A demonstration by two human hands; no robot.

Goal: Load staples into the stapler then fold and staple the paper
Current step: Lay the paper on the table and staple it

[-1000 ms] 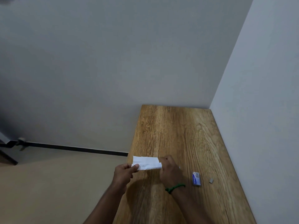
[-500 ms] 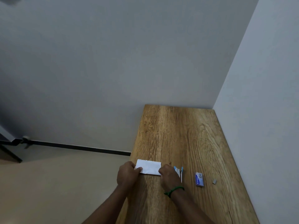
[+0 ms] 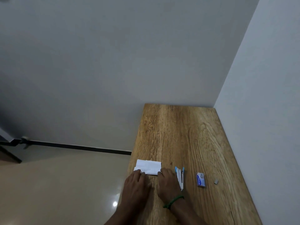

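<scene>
A folded white paper point(image 3: 148, 167) lies flat on the wooden table point(image 3: 186, 135), close to its left edge. My left hand point(image 3: 136, 184) presses down on the paper's near left corner. My right hand point(image 3: 168, 182), with a green band at the wrist, presses on the near right corner. Just right of that hand lies a blue and white stapler point(image 3: 179, 177), swung open. Further right sit a small blue and white staple box point(image 3: 201, 179) and a short grey strip of staples point(image 3: 216, 181).
The table stands in a corner, with a grey wall behind it and a white wall along its right side. Beige floor lies left of the table, with a black skirting line and a dark door edge at the far left.
The paper has come down from the air onto the table and now lies flat. Both hands have shifted from holding its ends to pressing on its near edge. The stapler has come into sight.
</scene>
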